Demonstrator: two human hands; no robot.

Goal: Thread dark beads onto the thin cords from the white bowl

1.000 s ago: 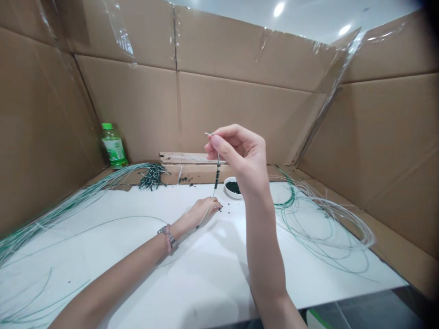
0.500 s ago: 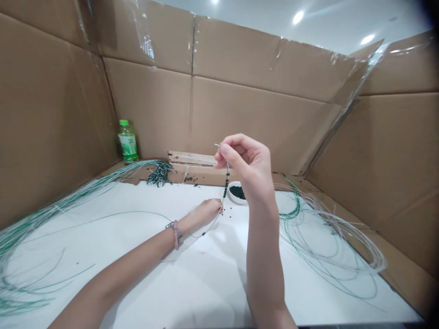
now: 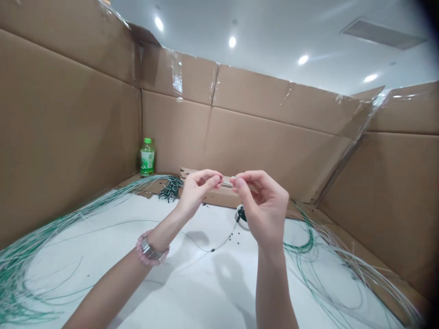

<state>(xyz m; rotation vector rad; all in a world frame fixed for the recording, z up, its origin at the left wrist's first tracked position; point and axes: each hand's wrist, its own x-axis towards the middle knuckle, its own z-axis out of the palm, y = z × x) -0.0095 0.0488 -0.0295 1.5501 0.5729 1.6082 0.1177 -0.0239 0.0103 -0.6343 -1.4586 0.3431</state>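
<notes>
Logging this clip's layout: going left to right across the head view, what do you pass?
green-and-white wire strands → green-capped plastic bottle → left hand → right hand → loose green-and-white wire loops

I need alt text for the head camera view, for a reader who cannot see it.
The left hand and right hand pinch a thin wire strung with dark beads over a white table. Loose green wires lie on both sides; a white bowl of dark beads stands behind.
</notes>
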